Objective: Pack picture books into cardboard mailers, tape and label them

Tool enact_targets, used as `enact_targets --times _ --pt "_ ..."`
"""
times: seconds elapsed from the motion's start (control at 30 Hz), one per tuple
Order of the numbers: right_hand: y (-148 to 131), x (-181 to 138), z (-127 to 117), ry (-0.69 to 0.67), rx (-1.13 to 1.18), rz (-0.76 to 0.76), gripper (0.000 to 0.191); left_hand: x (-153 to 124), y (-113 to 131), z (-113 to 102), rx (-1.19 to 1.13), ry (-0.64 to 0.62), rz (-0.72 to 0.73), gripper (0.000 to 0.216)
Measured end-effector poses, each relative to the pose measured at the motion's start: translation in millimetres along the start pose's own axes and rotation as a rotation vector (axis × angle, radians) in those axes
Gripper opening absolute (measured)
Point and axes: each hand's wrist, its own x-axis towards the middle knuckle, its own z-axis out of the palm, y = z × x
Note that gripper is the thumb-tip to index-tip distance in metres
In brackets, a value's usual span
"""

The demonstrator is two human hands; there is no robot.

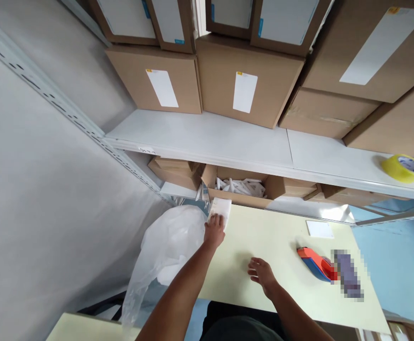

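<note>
My left hand (pixel 214 230) is at the far left edge of the cream table, its fingers curled over the near end of a flat white packet (pixel 221 207). Whether the packet rests on the table or is slightly raised, I cannot tell. My right hand (pixel 263 273) hovers over the table's near middle with its fingers apart and nothing in them. To its right lies a red and blue tape dispenser (pixel 317 265). Beside the left forearm hangs a large translucent plastic bag (pixel 171 237) with white contents, which are hard to make out.
An open carton (pixel 235 196) of white pieces sits on the lower shelf behind the cream table (pixel 274 232). The upper shelf (pixel 210 132) holds several brown boxes (pixel 246 80) and a yellow tape roll (pixel 404 168). A white card (pixel 319 229) and a blurred-out item (pixel 349 274) lie at right.
</note>
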Motion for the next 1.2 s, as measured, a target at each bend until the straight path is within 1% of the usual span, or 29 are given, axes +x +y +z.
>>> enact_targets --times 0.1,0.2,0.27,0.37,0.47,0.53,0.6,0.7,0.77,0.83,0.9,1.0,1.1,1.13,1.2 --pt "28 1 -27 0.053 0.034 0.025 0.036 -9 7 3 0.007 -0.018 -0.018 0.079" --pt "43 0 -48 0.067 -0.017 0.0 0.034 -12 13 0 -0.012 -0.035 -0.047 0.073" --pt "46 -1 -63 0.063 -0.121 -0.055 0.031 -12 16 -3 -0.019 -0.041 -0.065 0.07" --pt "39 -2 -89 0.107 -0.394 -0.198 0.024 -19 20 -4 -0.018 -0.007 -0.078 0.06" --pt "26 -2 -116 0.154 -0.651 -0.383 0.026 -46 30 11 -0.025 0.042 -0.062 0.055" --pt "18 -1 -132 0.115 -0.766 -0.508 0.033 -74 45 28 -0.03 0.033 -0.053 0.055" --pt "15 0 -141 0.053 -0.854 -0.624 0.04 -108 67 48 -0.04 0.009 -0.072 0.056" --pt "20 4 -142 -0.033 -0.957 -0.746 0.048 -159 113 72 -0.111 -0.018 -0.116 0.06" --pt "29 5 -135 -0.091 -1.003 -0.793 0.052 -186 147 82 -0.213 -0.054 -0.124 0.062" --pt "40 7 -126 -0.136 -1.019 -0.81 0.056 -203 178 85 -0.335 -0.085 -0.118 0.063" --pt "49 10 -119 -0.168 -1.024 -0.802 0.061 -210 199 84 -0.449 -0.101 -0.175 0.063" --pt "54 15 -116 -0.208 -1.035 -0.798 0.068 -209 213 79 -0.587 -0.103 -0.248 0.066" --pt "46 23 -116 -0.242 -1.063 -0.762 0.07 -209 213 77 -0.785 -0.113 -0.342 0.076" --pt "42 25 -114 -0.26 -1.089 -0.73 0.072 -212 211 77 -0.884 -0.093 -0.408 0.078" --pt "35 24 -101 -0.329 -1.156 -0.66 0.078 -225 204 80 -1.098 0.018 -0.574 0.076"
